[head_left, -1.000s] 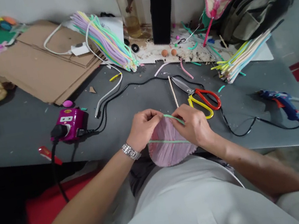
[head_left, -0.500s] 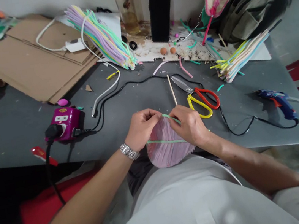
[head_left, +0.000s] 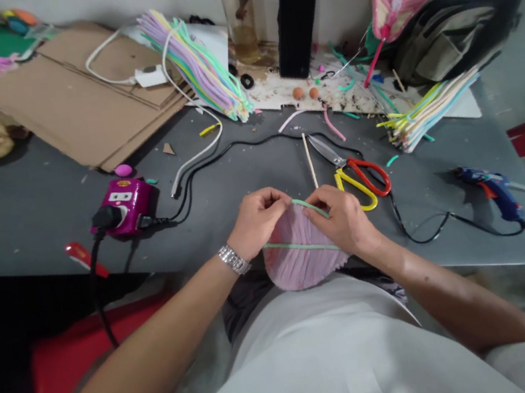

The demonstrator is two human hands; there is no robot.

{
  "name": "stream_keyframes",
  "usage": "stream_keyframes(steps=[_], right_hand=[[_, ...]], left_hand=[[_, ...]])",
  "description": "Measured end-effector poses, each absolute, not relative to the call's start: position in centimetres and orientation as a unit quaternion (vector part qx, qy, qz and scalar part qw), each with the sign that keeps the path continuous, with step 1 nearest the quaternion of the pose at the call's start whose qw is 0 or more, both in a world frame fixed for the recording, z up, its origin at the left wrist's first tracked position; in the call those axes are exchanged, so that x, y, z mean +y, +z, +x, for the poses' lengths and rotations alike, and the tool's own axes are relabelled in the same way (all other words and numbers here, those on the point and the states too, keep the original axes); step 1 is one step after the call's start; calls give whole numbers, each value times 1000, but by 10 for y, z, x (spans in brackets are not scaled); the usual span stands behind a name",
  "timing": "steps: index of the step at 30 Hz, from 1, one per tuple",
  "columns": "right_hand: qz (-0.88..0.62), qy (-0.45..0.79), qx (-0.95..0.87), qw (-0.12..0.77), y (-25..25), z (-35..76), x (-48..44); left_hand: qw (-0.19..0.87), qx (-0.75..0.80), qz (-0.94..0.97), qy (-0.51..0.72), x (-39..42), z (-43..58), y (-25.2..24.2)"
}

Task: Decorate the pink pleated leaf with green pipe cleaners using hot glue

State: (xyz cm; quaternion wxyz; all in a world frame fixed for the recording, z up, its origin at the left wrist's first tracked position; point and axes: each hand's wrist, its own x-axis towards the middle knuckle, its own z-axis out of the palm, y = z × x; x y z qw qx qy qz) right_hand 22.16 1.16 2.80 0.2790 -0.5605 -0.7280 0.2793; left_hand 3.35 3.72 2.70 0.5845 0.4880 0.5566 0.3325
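My left hand [head_left: 262, 218] pinches one end of a mint-green pipe cleaner [head_left: 308, 206] between thumb and fingers. Farther along the same strand, my right hand [head_left: 341, 215] is closed on it. Under both hands is a pale purple, rounded panel of side-by-side strands [head_left: 300, 270], close to my body at the table's front edge. A second green strand [head_left: 302, 246] crosses its middle. Past my right hand lie scissors [head_left: 361, 180] with one yellow and one red handle, and a thin wooden stick [head_left: 310, 161].
A purple power adapter [head_left: 127, 207] with a black plug sits on the left. Behind are cardboard sheets [head_left: 75, 114], a bundle of pastel pipe cleaners [head_left: 199, 65], a bottle [head_left: 241, 17] and a phone [head_left: 297, 26]. On the right lies a blue glue gun [head_left: 493, 193], its black cord crossing the table.
The camera view has shifted, so the whole scene sits slightly farther right. My right hand has moved slightly along the upper green strand, and more of it shows between my hands.
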Motion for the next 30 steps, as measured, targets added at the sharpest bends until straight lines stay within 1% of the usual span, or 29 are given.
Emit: stream_keyframes(steps=[4,8,11,15,18,21,26,30], right_hand=[[-558,269,-729,290,27,215,11],[-543,217,-756,294,29,213,9],[-529,172,-782,281,28,214,9],[-523,115,-803,260,23,211,10],[-526,100,-807,249,20,209,10],[-529,128,-800,255,22,211,10],[-523,253,-769,267,34,222,10],[-545,275,-746,267,35,221,10]], left_hand=[[613,544,470,327,41,32,28],[636,525,481,298,45,29,26],[631,527,500,274,46,28,24],[627,531,498,278,46,29,23],[628,527,499,280,45,29,24],[626,530,500,278,45,28,24],[621,525,514,274,45,27,21],[624,516,523,266,45,26,22]])
